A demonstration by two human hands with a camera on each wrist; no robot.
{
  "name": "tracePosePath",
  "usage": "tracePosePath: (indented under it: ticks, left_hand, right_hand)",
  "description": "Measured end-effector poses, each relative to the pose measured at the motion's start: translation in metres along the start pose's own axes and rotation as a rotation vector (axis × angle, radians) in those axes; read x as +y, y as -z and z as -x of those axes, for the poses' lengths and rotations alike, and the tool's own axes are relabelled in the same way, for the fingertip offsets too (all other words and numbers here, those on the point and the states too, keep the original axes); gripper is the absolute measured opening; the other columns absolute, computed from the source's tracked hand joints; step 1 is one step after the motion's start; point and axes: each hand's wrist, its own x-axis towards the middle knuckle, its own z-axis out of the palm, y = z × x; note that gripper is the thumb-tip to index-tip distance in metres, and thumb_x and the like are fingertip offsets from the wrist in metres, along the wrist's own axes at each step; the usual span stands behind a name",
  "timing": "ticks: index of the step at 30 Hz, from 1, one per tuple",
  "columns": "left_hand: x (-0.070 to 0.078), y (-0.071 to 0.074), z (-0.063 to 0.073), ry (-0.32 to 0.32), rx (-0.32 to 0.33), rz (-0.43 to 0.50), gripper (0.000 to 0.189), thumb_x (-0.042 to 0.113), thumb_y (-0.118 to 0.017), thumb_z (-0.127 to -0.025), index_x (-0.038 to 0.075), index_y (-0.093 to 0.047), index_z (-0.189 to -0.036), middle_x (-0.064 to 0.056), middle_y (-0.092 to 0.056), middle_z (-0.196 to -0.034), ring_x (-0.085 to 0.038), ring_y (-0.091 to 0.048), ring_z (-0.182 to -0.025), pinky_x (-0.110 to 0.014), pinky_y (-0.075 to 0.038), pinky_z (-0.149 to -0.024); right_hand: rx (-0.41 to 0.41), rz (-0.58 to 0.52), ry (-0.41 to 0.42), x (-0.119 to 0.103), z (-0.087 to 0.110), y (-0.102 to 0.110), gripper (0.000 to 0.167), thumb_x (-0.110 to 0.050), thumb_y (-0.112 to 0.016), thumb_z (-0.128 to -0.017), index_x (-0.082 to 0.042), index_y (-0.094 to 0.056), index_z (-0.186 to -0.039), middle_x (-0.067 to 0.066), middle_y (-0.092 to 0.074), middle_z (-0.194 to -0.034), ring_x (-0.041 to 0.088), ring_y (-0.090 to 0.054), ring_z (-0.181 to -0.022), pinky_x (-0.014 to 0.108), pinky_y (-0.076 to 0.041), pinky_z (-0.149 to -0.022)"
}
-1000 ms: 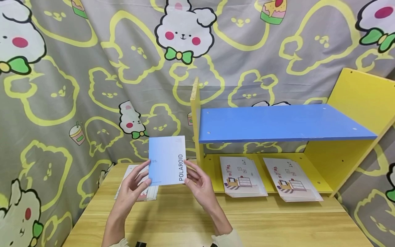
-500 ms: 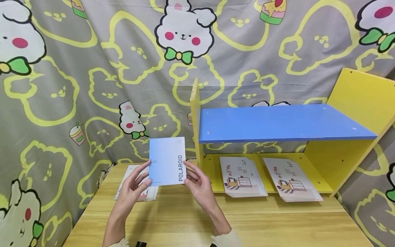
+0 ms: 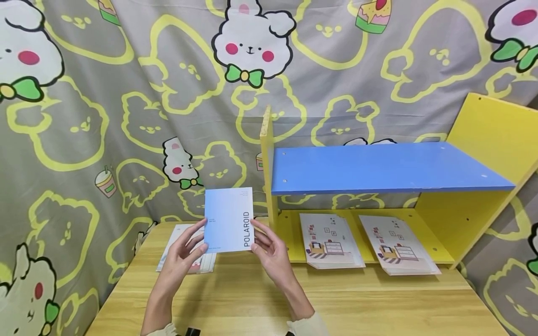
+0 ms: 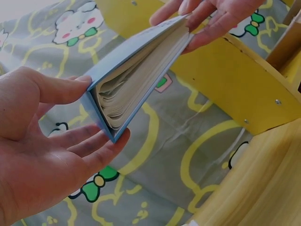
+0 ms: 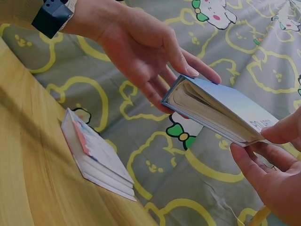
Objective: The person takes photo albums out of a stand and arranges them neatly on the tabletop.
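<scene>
A grey fabric curtain (image 3: 176,123), printed with yellow outlines and white rabbits, fills the background and runs out of view at the top and sides. In front of it spreads a pale wood-grain worktop (image 3: 235,298), its near edge cut off. On its right stands a yellow shelf unit with a blue upper board (image 3: 386,168); its right panel is cropped. Two thin white illustrated books, one left (image 3: 332,240) and one right (image 3: 399,245), lie side by side on the yellow lower board, near ends jutting past its front edge; the blue board is above and behind them. At the worktop's left lies a white book with a reddish patch (image 5: 103,160), partly hidden in the head view by the album and left hand.

The pale-blue square album marked POLAROID (image 3: 229,219) is held in the air above the worktop, just left of the unit's side panel. Its small print is unreadable; its pages look slightly fanned, though the wrist views are dim. The left hand (image 3: 180,254) and right hand (image 3: 271,252) each have a pinching grip on opposite sides, thumbs on the front cover, fingers behind. The left wrist wears a dark strapped device (image 5: 52,18); both forearms leave the frame.
</scene>
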Motion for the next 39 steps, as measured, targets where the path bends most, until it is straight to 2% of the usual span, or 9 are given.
tracePosePath:
  ticks: [3, 6, 23, 31, 39]
  left_hand:
    - [-0.002, -0.001, 0.0, -0.004, -0.001, -0.005, 0.058, 0.012, -0.059, -0.105, 0.02, -0.039, -0.159, -0.008, -0.03, -0.166, -0.038, -0.036, -0.145, -0.066, -0.054, -0.085]
    - [-0.003, -0.001, -0.001, -0.001, 0.001, -0.011, 0.058, 0.012, -0.06, -0.105, 0.02, -0.039, -0.159, -0.009, -0.03, -0.166, -0.043, -0.034, -0.146, -0.07, -0.052, -0.086]
    - [-0.012, 0.001, -0.003, 0.039, -0.009, -0.022, 0.057, 0.015, -0.06, -0.105, 0.023, -0.041, -0.158, -0.005, -0.03, -0.166, -0.041, -0.035, -0.145, -0.065, -0.053, -0.083]
    - [-0.02, -0.001, -0.006, 0.011, -0.001, -0.033, 0.057, 0.013, -0.06, -0.105, 0.02, -0.042, -0.158, -0.006, -0.033, -0.165, -0.041, -0.038, -0.143, -0.054, -0.055, -0.082]
    - [-0.025, 0.0, -0.006, 0.026, -0.008, -0.023, 0.057, 0.015, -0.06, -0.105, 0.021, -0.041, -0.158, -0.005, -0.033, -0.165, -0.04, -0.038, -0.143, -0.058, -0.054, -0.082]
  right_hand:
    - [0.002, -0.002, 0.002, 0.001, 0.0, 0.0, 0.057, 0.012, -0.056, -0.098, -0.01, -0.051, -0.15, 0.013, -0.05, -0.153, 0.033, -0.052, -0.137, 0.037, -0.053, -0.101]
    - [0.007, -0.004, -0.001, 0.002, 0.0, 0.0, 0.056, 0.012, -0.055, -0.098, -0.009, -0.051, -0.15, 0.015, -0.051, -0.151, 0.033, -0.053, -0.136, 0.037, -0.054, -0.1]
    - [0.018, 0.018, 0.016, 0.012, 0.0, 0.0, 0.055, 0.011, -0.057, -0.098, -0.002, -0.048, -0.15, 0.021, -0.047, -0.153, 0.039, -0.048, -0.139, 0.034, -0.052, -0.102]
    - [0.042, 0.03, -0.024, 0.015, -0.001, 0.0, 0.056, 0.011, -0.057, -0.097, -0.006, -0.049, -0.15, 0.018, -0.045, -0.156, 0.037, -0.045, -0.141, 0.034, -0.051, -0.103]
    - [0.048, 0.024, -0.049, 0.018, -0.001, 0.0, 0.057, 0.011, -0.056, -0.097, -0.007, -0.048, -0.151, 0.019, -0.046, -0.154, 0.038, -0.049, -0.138, 0.034, -0.053, -0.1]
